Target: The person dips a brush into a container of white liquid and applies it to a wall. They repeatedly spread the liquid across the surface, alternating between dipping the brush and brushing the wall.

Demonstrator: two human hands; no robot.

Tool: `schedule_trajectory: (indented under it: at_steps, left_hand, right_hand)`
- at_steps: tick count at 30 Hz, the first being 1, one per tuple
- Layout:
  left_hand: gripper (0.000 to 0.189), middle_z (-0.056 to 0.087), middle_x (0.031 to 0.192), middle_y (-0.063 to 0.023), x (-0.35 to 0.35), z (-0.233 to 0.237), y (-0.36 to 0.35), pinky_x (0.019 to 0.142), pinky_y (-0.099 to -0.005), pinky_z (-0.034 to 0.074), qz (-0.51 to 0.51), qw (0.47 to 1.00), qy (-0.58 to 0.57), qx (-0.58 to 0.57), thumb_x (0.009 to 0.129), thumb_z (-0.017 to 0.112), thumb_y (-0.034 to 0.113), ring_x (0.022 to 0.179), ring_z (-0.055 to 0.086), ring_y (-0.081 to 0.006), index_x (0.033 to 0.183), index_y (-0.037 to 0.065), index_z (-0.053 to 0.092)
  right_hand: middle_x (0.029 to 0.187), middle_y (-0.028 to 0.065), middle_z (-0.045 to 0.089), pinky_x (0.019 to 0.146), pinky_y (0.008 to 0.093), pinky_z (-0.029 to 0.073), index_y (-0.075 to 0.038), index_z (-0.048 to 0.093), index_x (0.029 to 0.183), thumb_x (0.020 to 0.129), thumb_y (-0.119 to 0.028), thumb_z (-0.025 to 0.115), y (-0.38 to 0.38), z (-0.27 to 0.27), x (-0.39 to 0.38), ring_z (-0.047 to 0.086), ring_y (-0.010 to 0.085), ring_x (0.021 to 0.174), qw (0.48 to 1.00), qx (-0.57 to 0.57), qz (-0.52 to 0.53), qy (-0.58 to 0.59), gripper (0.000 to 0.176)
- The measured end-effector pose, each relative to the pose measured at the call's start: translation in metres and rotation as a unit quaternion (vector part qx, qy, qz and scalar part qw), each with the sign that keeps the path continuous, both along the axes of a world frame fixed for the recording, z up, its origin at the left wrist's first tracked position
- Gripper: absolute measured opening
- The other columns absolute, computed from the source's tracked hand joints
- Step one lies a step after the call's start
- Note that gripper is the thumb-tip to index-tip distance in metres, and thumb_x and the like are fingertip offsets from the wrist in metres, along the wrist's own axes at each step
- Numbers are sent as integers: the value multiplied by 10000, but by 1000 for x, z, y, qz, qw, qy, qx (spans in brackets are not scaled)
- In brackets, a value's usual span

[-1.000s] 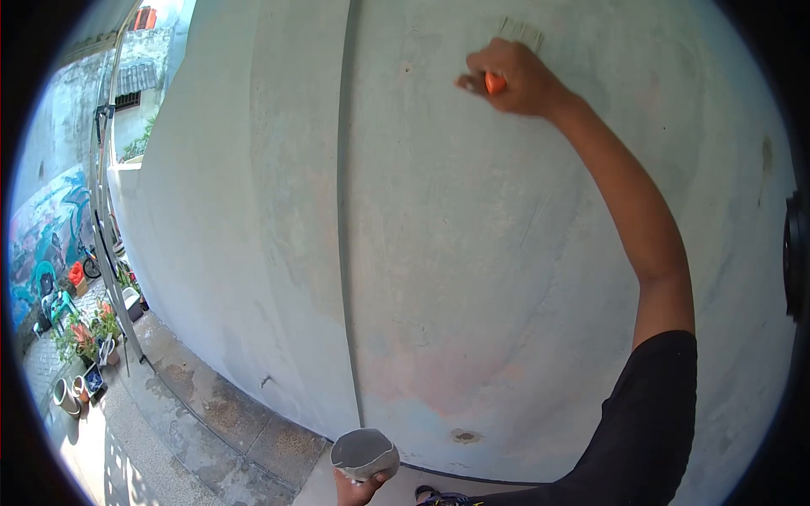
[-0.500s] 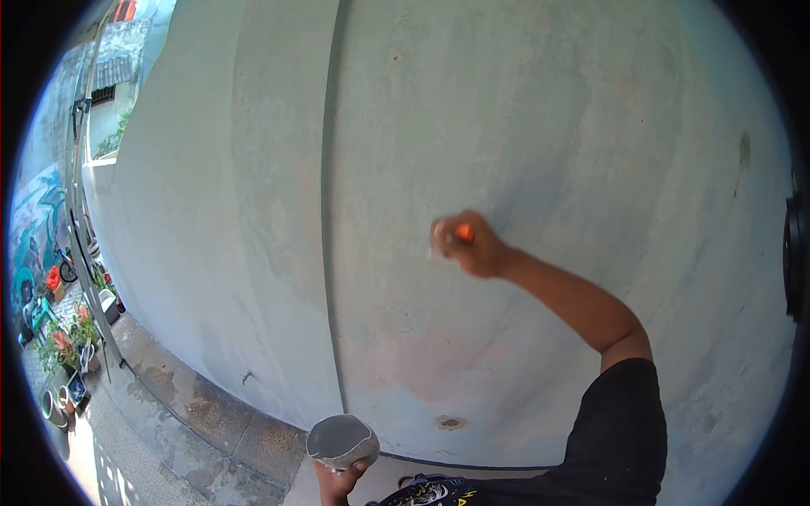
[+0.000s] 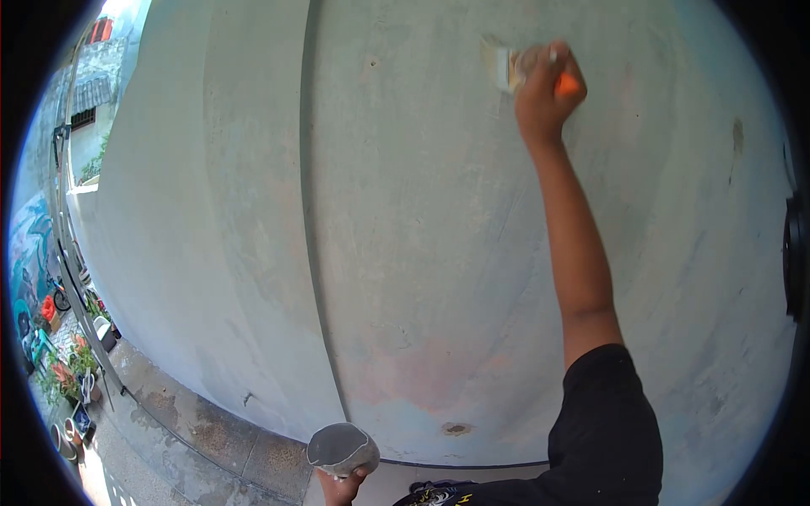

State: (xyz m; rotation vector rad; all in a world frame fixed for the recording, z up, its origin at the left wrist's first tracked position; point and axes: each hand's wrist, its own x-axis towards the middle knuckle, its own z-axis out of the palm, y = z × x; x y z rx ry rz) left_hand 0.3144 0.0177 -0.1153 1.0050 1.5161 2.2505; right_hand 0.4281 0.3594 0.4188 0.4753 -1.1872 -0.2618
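Note:
My right hand (image 3: 548,88) is raised high with its fingers wrapped round the orange handle of a paintbrush (image 3: 504,69). The brush's pale bristles point left and lie at or close to the wall (image 3: 422,211); contact is hard to tell. Patchy grey-green paint covers that wall, with a pinkish area low down. At the bottom, my left hand (image 3: 342,487) holds a rounded bowl (image 3: 359,462) from below. Grey paint or a similar grey liquid shows inside the bowl, and its outside is smeared.
A vertical step (image 3: 314,253) divides the wall. A small hook (image 3: 246,398) sticks out low on the left part. Concrete paving (image 3: 211,426) runs along the wall's foot. Potted plants (image 3: 76,363) and a metal pole (image 3: 72,261) stand at the far left. A dark round object (image 3: 793,257) is at the right edge.
My right hand has swept up and to the right with the paintbrush, and the arm has straightened. The bowl in my left hand stays almost in place. The view has shifted slightly.

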Motion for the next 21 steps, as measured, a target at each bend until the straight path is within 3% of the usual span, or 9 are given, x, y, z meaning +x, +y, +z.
schedule_trajectory:
  at_steps: [2,3,6,9,11,13,17,20,21]
  left_hand:
    - [891,587,1134,-99,0,23,6,880,-368,470,-34,999,-8,-4,641,851,538,1039,572,-218,1241,-11,487]
    - [897,586,1135,-99,0,32,8,885,-368,469,-65,998,-16,-9,638,852,538,1043,571,-220,1245,-11,484]
    - [904,586,1138,-99,-2,37,17,888,-366,468,-72,997,-30,-1,632,857,537,1043,571,-220,1247,-10,484]
    - [909,584,1141,-97,-4,43,21,888,-364,468,-94,995,-21,1,628,859,538,1042,570,-216,1249,-10,483]
    - [907,584,1140,-95,-6,47,20,887,-363,468,-105,994,-20,-4,628,859,537,1040,570,-215,1248,-9,485]
    - [905,584,1140,-94,-8,47,20,886,-362,469,-112,993,-22,-12,628,859,537,1039,570,-213,1246,-8,486]
    - [903,585,1130,-94,-15,44,33,872,-359,471,-94,995,-15,-5,631,851,553,1027,570,-210,1238,-10,490]
    - [904,584,1125,-96,-13,44,29,867,-361,471,-98,995,-19,-14,634,844,561,1024,567,-212,1237,-12,489]
    - [904,582,1124,-97,-13,44,31,867,-364,469,-108,994,-23,-16,637,840,564,1025,565,-213,1238,-13,488]
  right_hand:
    - [563,-15,458,491,236,378,-59,426,665,1031,-227,440,-6,-75,5,418,63,517,999,-37,-11,-12,403]
    - [543,-19,416,480,236,357,-79,374,651,1037,-270,436,-1,-110,2,379,58,501,991,-62,104,-51,435]
    - [533,-13,399,475,247,347,-87,354,650,1037,-285,432,-29,-196,2,352,65,486,946,-235,218,-42,442]
    - [545,-23,329,545,287,422,-120,313,681,1026,-291,464,-44,-234,0,323,81,499,913,-363,137,-124,413]
    - [539,-16,397,493,253,382,-99,361,646,1023,-230,463,-63,-180,16,348,58,485,953,-281,51,-99,411]
    - [542,-18,395,488,246,385,-116,369,649,1019,-254,482,-95,-114,34,363,57,486,973,-173,133,-79,410]
    - [510,-42,345,471,238,384,-129,345,646,1004,-317,522,-105,-36,36,376,59,471,991,11,132,-36,442]
    - [501,-24,402,471,243,413,-86,442,655,1001,-278,520,-8,-23,-8,412,76,448,985,-88,-147,33,403]
    - [528,-22,431,501,245,421,-94,452,666,1005,-289,514,-25,-21,-4,432,76,477,990,-129,-61,9,396]
